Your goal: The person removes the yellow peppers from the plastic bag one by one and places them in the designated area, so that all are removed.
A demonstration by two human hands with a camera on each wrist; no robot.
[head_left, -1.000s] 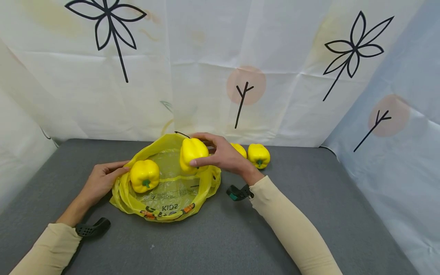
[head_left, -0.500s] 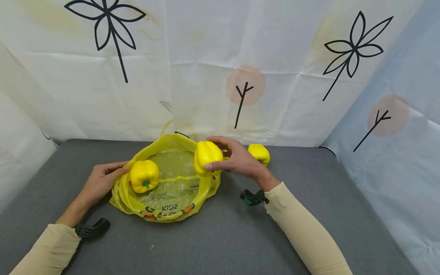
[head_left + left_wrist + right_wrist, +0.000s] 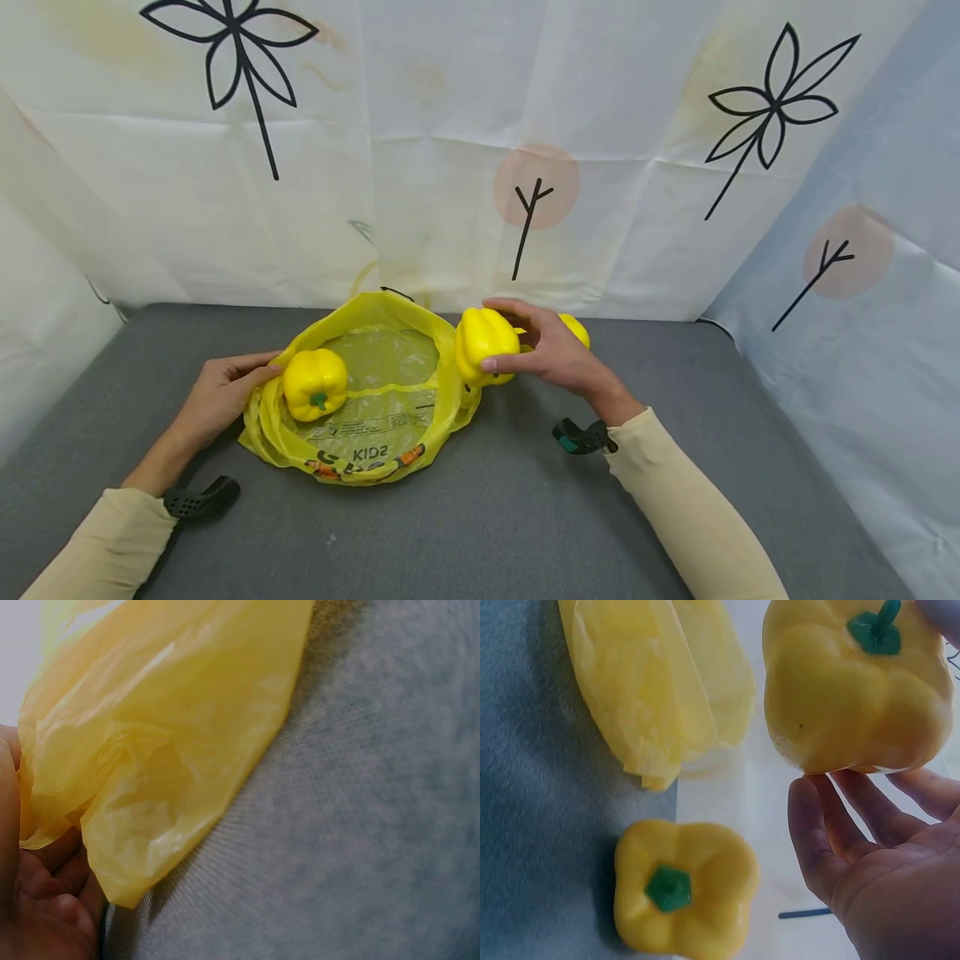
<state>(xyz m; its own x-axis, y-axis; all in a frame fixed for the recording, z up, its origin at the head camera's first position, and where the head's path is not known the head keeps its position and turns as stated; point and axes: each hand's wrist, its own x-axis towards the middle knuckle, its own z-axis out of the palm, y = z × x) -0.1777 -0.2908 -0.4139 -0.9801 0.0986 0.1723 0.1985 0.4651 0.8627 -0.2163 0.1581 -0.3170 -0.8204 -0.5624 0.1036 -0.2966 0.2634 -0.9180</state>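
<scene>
My right hand grips a yellow bell pepper between thumb and fingers, just beyond the right rim of a yellow plastic bag. In the right wrist view this bell pepper shows its green stem, with the fingers beneath it. At the bag's left rim, my left hand pinches the thin plastic; the left wrist view shows the bag bunched at the fingers. A second yellow bell pepper lies inside the open bag, on its left side.
Behind my right hand another yellow bell pepper is partly hidden on the grey tabletop; the right wrist view shows a bell pepper standing on the surface. A white patterned cloth hangs along the back edge.
My right hand has carried its bell pepper rightward, from over the bag's opening to outside the right rim, and now covers more of the peppers behind. The left hand and bag stay put.
</scene>
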